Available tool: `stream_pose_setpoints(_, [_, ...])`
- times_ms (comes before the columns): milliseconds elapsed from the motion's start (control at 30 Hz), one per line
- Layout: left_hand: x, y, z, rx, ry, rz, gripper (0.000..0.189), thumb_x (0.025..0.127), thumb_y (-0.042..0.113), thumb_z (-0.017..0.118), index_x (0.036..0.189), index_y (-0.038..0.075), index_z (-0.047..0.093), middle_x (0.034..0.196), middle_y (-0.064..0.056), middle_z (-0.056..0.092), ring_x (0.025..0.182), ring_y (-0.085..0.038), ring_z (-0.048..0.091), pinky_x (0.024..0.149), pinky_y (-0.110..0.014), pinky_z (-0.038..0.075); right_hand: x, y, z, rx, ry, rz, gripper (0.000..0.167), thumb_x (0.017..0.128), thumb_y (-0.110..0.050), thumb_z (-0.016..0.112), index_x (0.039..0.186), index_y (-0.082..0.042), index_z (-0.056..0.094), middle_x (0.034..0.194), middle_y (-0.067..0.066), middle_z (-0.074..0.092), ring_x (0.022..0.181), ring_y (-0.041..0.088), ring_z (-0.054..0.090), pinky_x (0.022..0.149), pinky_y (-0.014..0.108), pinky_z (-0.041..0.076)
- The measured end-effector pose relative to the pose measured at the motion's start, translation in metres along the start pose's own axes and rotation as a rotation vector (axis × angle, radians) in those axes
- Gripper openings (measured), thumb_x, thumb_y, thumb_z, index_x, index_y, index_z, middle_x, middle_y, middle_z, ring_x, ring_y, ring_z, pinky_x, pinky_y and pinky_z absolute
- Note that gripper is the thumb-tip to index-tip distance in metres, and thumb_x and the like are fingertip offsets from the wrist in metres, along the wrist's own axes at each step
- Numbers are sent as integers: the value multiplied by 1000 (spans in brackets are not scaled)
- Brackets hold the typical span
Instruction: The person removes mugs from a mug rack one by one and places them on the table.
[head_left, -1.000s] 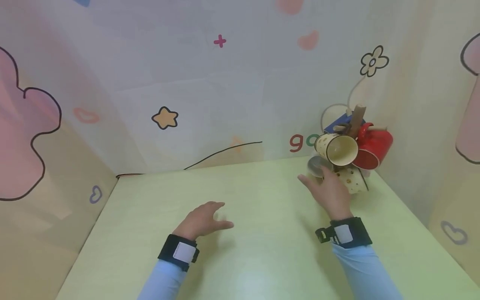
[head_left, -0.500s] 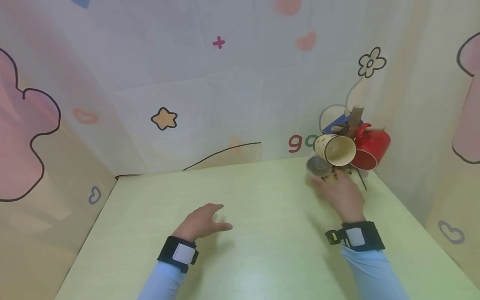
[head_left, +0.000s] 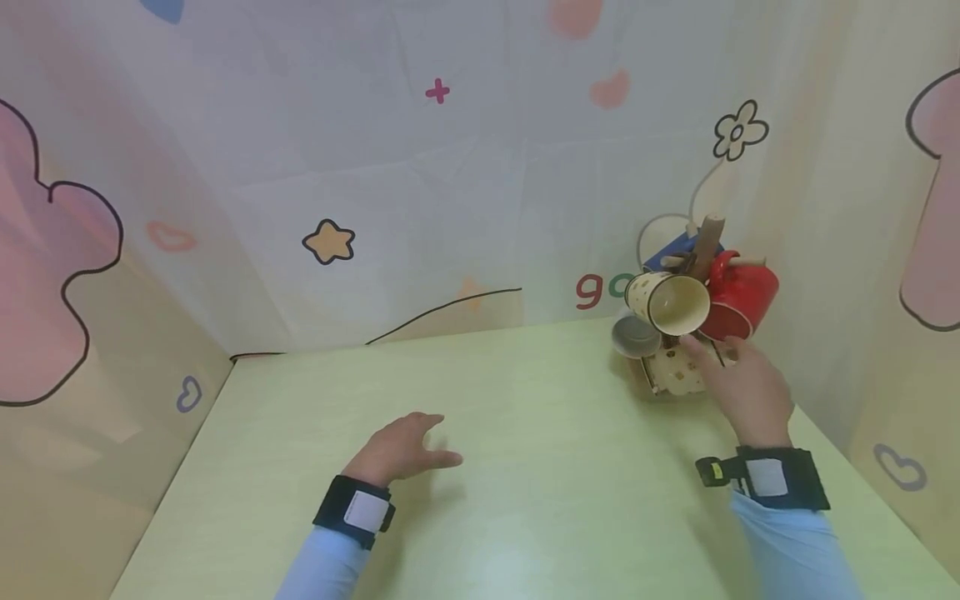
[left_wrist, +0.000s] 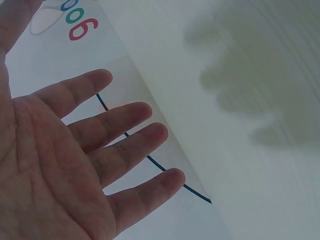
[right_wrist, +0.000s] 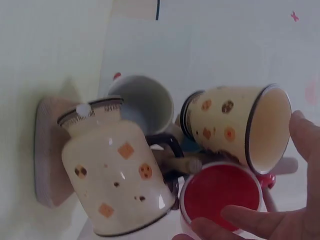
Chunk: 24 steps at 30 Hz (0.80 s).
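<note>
A wooden mug tree (head_left: pixel 707 242) stands at the table's back right, hung with several mugs. On it hang an upper cream patterned mug (right_wrist: pixel 227 120), a red mug (head_left: pixel 746 292), a lower cream mug (right_wrist: pixel 117 175) and a pale grey mug (head_left: pixel 636 335). My right hand (head_left: pixel 750 396) is raised in front of the red mug, fingers spread and holding nothing. In the right wrist view its fingers overlap the red mug's mouth, while the thumb is right by the upper cream mug's rim. Over the table's middle left hovers my left hand (head_left: pixel 397 450), palm bare and fingers extended.
Behind the upper mugs shows a blue thing (head_left: pixel 671 250), mostly hidden. A pale green table (head_left: pixel 525 500) spreads below both hands. Printed cloth walls (head_left: pixel 412 167) close it in at the back and both sides.
My right hand has moved rightward from the grey mug, past the lower cream mug, to the red mug, uncovering most of the lower cream mug. The left hand has stayed about where it was.
</note>
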<state>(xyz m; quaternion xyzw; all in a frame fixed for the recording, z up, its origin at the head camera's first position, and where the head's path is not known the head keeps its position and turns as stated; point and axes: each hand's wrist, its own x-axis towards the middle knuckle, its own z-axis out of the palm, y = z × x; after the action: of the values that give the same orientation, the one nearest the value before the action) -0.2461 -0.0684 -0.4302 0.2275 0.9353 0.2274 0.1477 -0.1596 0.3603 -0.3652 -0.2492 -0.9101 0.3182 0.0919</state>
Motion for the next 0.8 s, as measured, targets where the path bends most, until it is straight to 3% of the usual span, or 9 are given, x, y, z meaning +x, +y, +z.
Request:
stream_pose_setpoints(233, [-2,4,-1,2,-6,2,79,82,52,75,142,6,52,143,-18,51,133,-37,46,105,-54,38,14,12,-19,64,58,76,100,93,-74,30,144,11,35,135,37,46,113,54,47,77,59,44])
stream_pose_setpoints(400, [-4,4,-2,16,6,8,79,81,53,76,141,7,53,142,-17,52,132,-37,47,104,-53,39,32,20,-29,96,45,138,103,92,-76,26,143,13,35,135,37,45,110,53,46,78,57,45])
stream_pose_setpoints(567, [-5,2,-2,16,8,6,79,81,53,76,141,7,54,142,-17,52,132,-36,46,104,-53,39,55,31,-37,184,-51,169,115,86,-83,18,150,12,17,146,40,30,122,58,38,92,65,42])
stream_pose_setpoints(800, [-7,1,-2,21,7,8,78,81,53,76,141,7,54,142,-18,51,131,-37,47,104,-54,39,74,35,-42,409,-219,81,113,89,-80,19,151,13,1,150,43,18,132,62,30,100,63,37])
